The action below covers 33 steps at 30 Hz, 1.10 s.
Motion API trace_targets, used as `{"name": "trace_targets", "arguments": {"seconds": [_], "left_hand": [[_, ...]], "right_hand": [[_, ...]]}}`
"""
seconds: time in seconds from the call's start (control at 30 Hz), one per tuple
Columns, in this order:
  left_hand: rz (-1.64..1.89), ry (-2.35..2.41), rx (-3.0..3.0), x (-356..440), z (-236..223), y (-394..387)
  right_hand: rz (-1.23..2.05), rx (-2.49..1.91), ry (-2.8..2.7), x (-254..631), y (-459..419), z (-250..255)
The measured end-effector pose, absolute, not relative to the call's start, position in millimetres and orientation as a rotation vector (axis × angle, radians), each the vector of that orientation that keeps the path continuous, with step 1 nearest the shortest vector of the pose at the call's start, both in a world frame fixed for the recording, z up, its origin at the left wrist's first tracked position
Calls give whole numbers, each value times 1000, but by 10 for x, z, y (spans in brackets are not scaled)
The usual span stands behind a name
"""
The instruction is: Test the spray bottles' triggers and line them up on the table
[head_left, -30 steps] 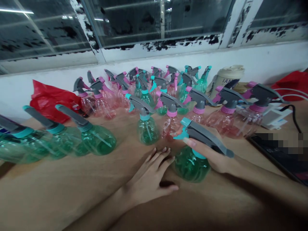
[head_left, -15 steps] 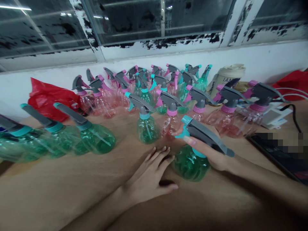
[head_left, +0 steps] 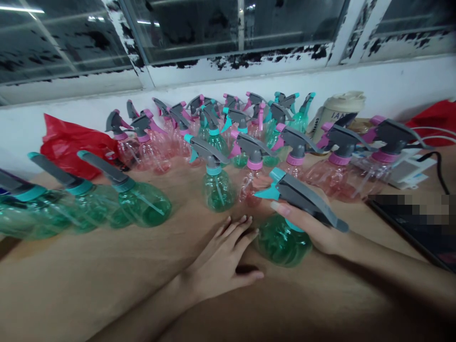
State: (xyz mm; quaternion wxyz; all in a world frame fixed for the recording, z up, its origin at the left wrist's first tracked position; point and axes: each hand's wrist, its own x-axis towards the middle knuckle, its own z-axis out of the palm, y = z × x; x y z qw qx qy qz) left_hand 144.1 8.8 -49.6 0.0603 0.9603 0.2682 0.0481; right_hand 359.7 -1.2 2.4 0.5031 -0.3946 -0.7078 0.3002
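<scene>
In my right hand (head_left: 317, 230) is a green spray bottle (head_left: 283, 242), gripped round the neck under its grey and teal spray head. The thumb lies along the near side below the teal trigger, which sticks outward; the other fingers are mostly hidden behind the head. The bottle is upright, low over or on the table. My left hand (head_left: 226, 261) rests flat on the tabletop just left of it, fingers stretched out and holding nothing. Beyond them stand another green spray bottle (head_left: 218, 190) and a pink spray bottle (head_left: 249, 187), partly covered by the right hand.
Several green bottles (head_left: 144, 204) stand at the left, and many pink and green ones crowd the back by the wall. Red plastic bags (head_left: 71, 147) lie at both sides. A lidded cup (head_left: 338, 109) is at the back right, a dark flat device (head_left: 402, 223) at the right edge.
The trigger of the held bottle has swung outward from its pressed-in position. Both hands and the bottle have stayed almost in place.
</scene>
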Motion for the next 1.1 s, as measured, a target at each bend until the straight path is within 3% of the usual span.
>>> {"name": "trace_targets", "arguments": {"seconds": [1.1], "left_hand": [[158, 778, 2965, 1427, -510, 83]], "right_hand": [[700, -971, -1716, 3607, 29, 36]]}}
